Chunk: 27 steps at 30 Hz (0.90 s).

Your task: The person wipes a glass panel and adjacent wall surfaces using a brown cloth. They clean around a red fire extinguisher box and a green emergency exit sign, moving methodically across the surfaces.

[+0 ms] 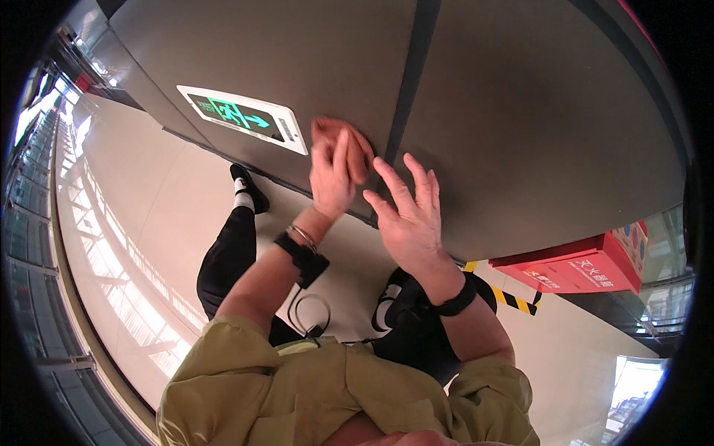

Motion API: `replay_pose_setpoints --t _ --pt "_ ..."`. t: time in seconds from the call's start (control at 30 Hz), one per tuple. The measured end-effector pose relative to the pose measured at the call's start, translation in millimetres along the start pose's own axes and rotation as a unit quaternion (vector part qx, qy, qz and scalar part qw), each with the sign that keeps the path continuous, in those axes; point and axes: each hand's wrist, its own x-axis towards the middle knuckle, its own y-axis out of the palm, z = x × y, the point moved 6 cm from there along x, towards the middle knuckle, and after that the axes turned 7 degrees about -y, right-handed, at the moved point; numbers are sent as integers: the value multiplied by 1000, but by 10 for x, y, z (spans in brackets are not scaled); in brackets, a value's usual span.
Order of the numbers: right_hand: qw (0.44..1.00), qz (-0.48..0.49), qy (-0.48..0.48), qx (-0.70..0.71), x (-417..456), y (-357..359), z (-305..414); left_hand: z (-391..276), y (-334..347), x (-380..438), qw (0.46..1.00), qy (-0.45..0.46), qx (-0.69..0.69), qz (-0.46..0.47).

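A reddish-brown cloth (358,159) is bunched in my left hand (330,181), close to a dark grey wall panel (268,50). The hand is slightly blurred, and whether the cloth touches the panel is unclear. Just right of it, my right hand (411,220) is raised with its fingers spread and nothing in it, near a dark vertical strip (411,83) between two panels. Left of the cloth, a lit green exit sign (240,119) with a white frame (298,139) is mounted on the panel.
A red fire extinguisher box (569,267) stands at the right, beside yellow-and-black floor tape (510,300). Below the panel runs a pale, shiny floor (162,184), where my feet in black shoes rest. A looped cable (309,315) hangs by my waist. A railing (61,251) curves along the far left.
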Motion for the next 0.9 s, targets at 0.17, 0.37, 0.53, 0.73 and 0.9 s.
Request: replay_pose_setpoints --t 0.17,0.37,0.53,0.73,0.9 --pt "999 -21 43 8 -41 -71 -147 -64 37 -92 994 -55 -89 28" --pt "995 -56 72 44 -49 -113 -245 -468 -506 981 989 -46 -109 -94" --pt "988 -53 102 100 -122 37 -286 -159 130 208 998 -52 -18 -22" --pt "986 -47 120 108 -204 20 -354 -79 173 -189 988 -101 -115 -6" --pt "981 -51 131 134 -202 14 -399 180 -373 754 977 -167 -76 -112"
